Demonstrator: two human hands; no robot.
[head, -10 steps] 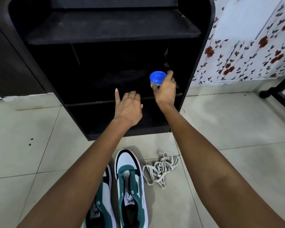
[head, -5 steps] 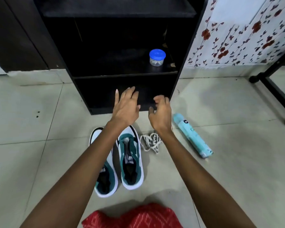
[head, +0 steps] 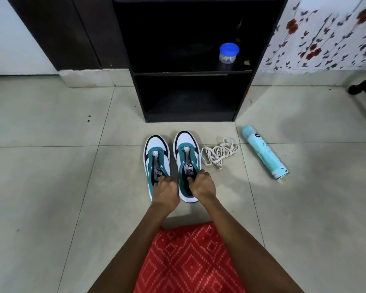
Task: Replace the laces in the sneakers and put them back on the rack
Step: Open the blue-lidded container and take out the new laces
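Two white, teal and black sneakers stand side by side on the tiled floor, toes toward the black rack (head: 190,74), with no laces in them. My left hand (head: 164,190) has its fingers tucked into the opening of the left sneaker (head: 156,155). My right hand (head: 202,185) grips the opening of the right sneaker (head: 185,151) the same way. A loose heap of cream laces (head: 219,154) lies on the floor just right of the right sneaker.
A small clear jar with a blue lid (head: 228,52) stands on the rack's middle shelf at the right. A light-blue spray can (head: 265,152) lies on the floor right of the laces. My red patterned clothing (head: 188,259) fills the bottom. A dark furniture leg (head: 361,87) is at far right.
My right hand let go of the blue-lidded jar on the shelf. Both hands drew back from the rack and came down onto the sneakers' openings. The view pulled back and tilted down.
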